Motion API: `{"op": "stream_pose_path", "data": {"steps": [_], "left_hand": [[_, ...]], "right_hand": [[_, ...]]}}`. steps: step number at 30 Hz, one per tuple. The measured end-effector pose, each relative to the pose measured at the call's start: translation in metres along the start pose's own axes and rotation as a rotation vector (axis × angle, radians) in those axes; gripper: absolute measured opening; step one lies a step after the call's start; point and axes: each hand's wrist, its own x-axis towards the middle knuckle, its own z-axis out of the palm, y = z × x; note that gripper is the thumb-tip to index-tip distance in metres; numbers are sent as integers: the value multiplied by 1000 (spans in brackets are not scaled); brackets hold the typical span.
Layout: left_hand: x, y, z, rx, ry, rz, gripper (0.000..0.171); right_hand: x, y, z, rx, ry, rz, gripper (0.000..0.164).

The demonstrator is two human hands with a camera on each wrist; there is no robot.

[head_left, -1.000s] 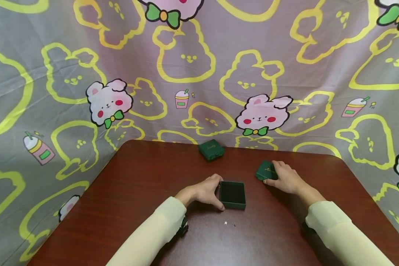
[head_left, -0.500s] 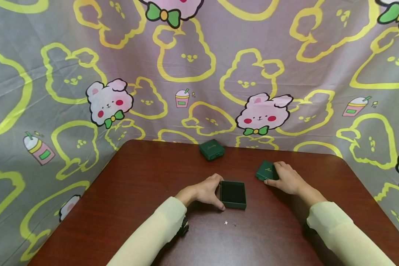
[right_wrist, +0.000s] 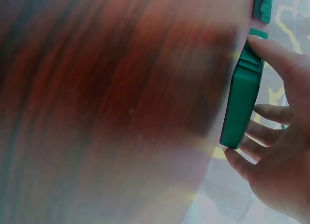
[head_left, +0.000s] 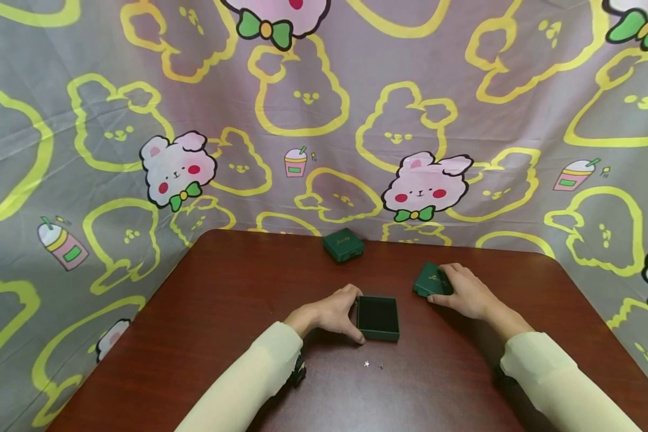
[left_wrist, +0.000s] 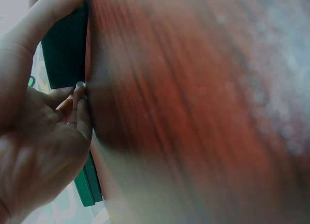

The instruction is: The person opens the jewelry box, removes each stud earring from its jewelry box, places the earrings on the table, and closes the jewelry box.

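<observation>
In the head view, a square green box [head_left: 378, 336] with a black inside and no cover lies at mid-table. My left hand [head_left: 333, 311] grips it from the left, thumb at the near corner and fingers at the far one. Farther right, a green box lid [head_left: 428, 281] with gold lettering is held by my right hand [head_left: 468, 292]. In the right wrist view, thumb and fingertips span the lid [right_wrist: 241, 98] at its ends. From the left wrist, the box's green side [left_wrist: 68, 49] shows between thumb and fingers.
Another green box [head_left: 344, 245] with gold lettering stands at the back of the brown table [head_left: 237, 270]. A tiny silvery star-shaped piece [head_left: 366, 363] and a small dark piece [head_left: 380, 366] lie in front of the gripped box. A patterned curtain [head_left: 324, 120] hangs behind.
Both hands keep their hold with almost no movement. The head view has tilted very slightly.
</observation>
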Motion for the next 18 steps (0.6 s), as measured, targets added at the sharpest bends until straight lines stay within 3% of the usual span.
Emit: {"op": "stream_pose_path", "data": {"steps": [18], "left_hand": [[1,-1,0,10,-8,-5,77]], "right_hand": [[-9,-15,-2,-5,23,-26,89]]}}
